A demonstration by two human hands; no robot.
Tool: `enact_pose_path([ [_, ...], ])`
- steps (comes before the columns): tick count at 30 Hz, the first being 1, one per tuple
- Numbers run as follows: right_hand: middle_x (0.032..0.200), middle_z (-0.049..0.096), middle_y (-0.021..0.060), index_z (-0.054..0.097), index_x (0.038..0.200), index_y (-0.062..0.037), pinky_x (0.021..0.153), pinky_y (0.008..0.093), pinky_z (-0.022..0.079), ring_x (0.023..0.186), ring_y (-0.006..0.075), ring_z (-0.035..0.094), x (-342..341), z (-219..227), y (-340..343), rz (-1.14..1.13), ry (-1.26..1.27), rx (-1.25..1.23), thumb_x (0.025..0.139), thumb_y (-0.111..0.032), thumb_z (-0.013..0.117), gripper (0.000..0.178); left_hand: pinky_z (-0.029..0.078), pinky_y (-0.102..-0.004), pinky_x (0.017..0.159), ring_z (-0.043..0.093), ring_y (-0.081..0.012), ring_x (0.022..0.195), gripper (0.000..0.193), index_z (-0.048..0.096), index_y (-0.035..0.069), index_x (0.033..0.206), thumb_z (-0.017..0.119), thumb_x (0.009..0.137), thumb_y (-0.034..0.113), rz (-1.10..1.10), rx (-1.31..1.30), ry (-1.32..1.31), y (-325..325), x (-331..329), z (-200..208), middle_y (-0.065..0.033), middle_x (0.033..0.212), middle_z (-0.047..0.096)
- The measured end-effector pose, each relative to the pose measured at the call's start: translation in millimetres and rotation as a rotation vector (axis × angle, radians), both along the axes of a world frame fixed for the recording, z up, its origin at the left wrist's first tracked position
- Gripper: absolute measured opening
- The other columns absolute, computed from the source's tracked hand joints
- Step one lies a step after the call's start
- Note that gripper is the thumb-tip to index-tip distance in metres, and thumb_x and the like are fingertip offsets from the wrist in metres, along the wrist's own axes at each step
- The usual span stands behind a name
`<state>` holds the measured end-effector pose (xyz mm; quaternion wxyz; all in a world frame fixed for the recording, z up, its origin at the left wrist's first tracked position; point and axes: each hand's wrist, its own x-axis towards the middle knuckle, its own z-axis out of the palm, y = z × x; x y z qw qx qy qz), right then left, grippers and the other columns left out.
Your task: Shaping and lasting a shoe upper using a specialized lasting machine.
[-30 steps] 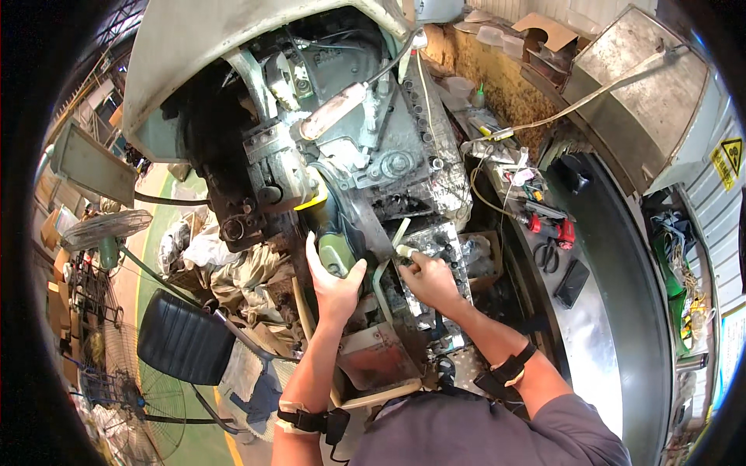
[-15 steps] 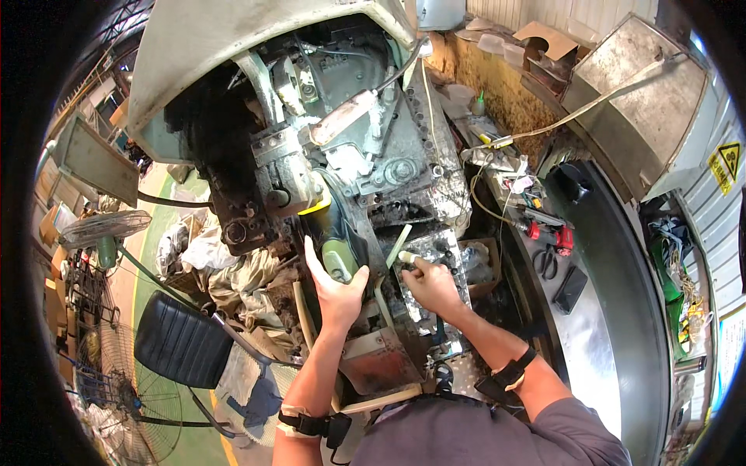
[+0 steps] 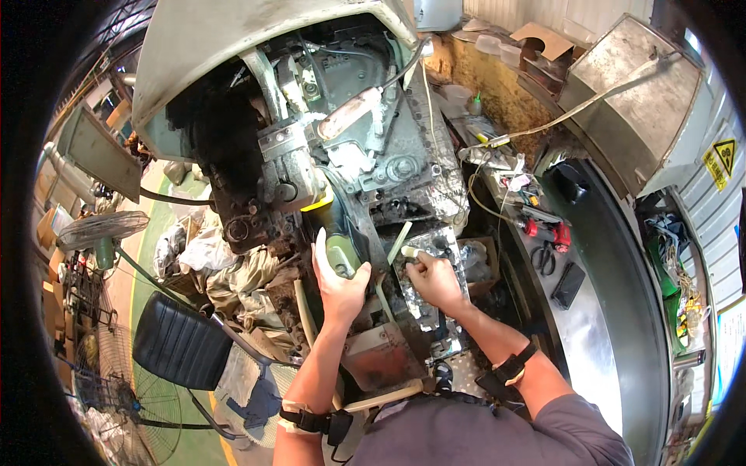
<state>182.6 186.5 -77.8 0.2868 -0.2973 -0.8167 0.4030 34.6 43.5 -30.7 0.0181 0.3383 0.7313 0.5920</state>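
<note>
My left hand (image 3: pixel 340 293) wraps round the near end of a dark shoe upper on a green shoe last (image 3: pixel 342 255), thumb on one side and fingers on the other. The upper's far end, with a yellow band (image 3: pixel 317 204), sits against the metal head of a machine (image 3: pixel 291 159). My right hand (image 3: pixel 435 281) is closed at a short pale cylindrical piece (image 3: pixel 409 251), its fingertips pinched at the piece's near end. Just beside it a pale green stick (image 3: pixel 400 241) stands tilted. A worn, shiny metal plate (image 3: pixel 423 311) lies under my right hand.
A red-handled tool (image 3: pixel 548 231), black scissors (image 3: pixel 543 261) and a black phone-like slab (image 3: pixel 569 285) lie on the metal bench at right. A black-padded chair (image 3: pixel 183 339) and a standing fan (image 3: pixel 124 396) are at left. Crumpled cloth (image 3: pixel 241 272) lies beside the machine.
My right fingers have drawn in slightly at the pale piece. My left hand keeps its hold on the shoe upper. The whole view has shifted a little.
</note>
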Motion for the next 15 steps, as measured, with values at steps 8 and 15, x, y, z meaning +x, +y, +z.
enact_pose_path([
  [8, 0.08, 0.073, 0.0178, 0.069, 0.12, -0.008, 0.071, 0.0428, 0.059, 0.073, 0.0348, 0.073, 4.1, 5.3, -0.6, -0.049, -0.126, -0.012, 0.093, -0.022, 0.067, 0.031, 0.046, -0.039, 0.106, 0.06, -0.0235, 0.122, 0.057, 0.037, 0.004, 0.152, 0.06, 0.1, 0.013, -0.198, 0.306, -0.733, -44.6, -27.8, 14.0, -0.0152, 0.137, 0.059],
  [15, 0.085, 0.074, 0.0182, 0.066, 0.126, -0.0079, 0.073, 0.0406, 0.058, 0.078, 0.0304, 0.074, -2.3, 20.7, -5.2, -0.007, -0.22, -0.011, 0.095, -0.03, 0.068, 0.038, 0.05, -0.0377, 0.103, 0.064, -0.0253, 0.116, 0.041, 0.056, -0.003, 0.134, 0.062, 0.101, 0.021, -0.012, 0.275, -0.901, -111.5, -35.5, -57.5, -0.0171, 0.128, 0.065],
])
